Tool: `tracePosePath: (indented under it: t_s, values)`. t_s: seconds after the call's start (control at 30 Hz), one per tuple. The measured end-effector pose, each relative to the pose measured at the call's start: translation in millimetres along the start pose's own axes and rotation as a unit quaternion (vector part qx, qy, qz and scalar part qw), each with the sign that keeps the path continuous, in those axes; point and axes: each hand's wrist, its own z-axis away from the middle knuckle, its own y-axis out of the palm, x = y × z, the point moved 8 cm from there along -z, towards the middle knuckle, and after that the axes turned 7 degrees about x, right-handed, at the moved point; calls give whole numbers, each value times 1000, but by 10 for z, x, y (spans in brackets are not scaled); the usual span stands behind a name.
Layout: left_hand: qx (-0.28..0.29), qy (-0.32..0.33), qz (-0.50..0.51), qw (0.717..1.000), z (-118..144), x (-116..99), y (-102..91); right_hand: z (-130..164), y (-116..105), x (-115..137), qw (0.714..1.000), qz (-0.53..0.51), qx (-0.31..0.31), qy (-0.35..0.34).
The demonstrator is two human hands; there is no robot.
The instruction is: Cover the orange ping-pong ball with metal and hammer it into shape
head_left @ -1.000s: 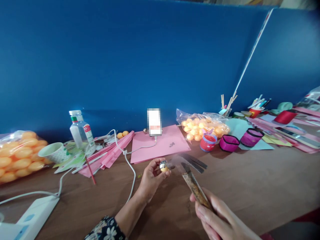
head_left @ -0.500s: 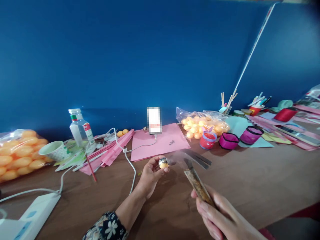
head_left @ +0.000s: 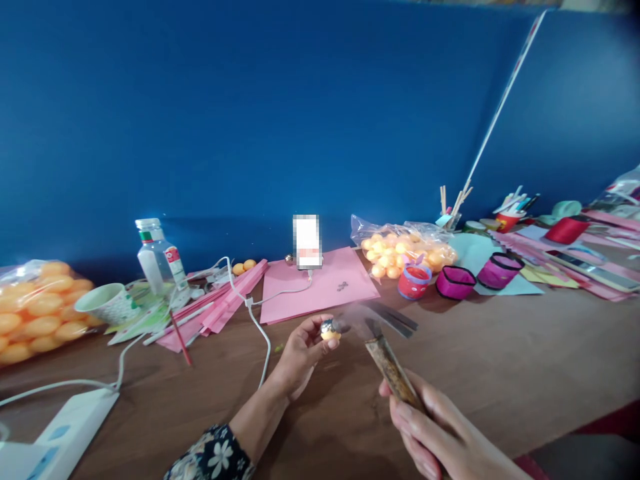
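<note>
Above the wooden table (head_left: 500,360), the left hand (head_left: 300,353) pinches a small orange ball (head_left: 329,329) while the right hand (head_left: 440,433) grips a stained tool handle (head_left: 393,370) just beside it.

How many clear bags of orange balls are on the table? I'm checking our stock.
2: one bag of orange balls at the table's far left edge, partly cut off; another bag behind the red cup, right of the pink paper. Others may lie outside the view.
</note>
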Motion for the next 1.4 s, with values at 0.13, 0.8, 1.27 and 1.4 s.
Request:
tracePosePath:
  t_s: [0.13,0.8,1.27,1.4]
  values:
    - [-5,-1,27,1000,2,4,-10,-5,-7,2,1000,5,5,4]
    - [11,-15,100,995,14,50,9,-33,-42,65,1000,-15,7,-17]
    - [9,-21,144,989,-2,34,-2,-56,-39,74,1000,-14,5,-23]
    - [17,-23,142,989,7,12,43,-52,-39,75,1000,-15,12,-23]
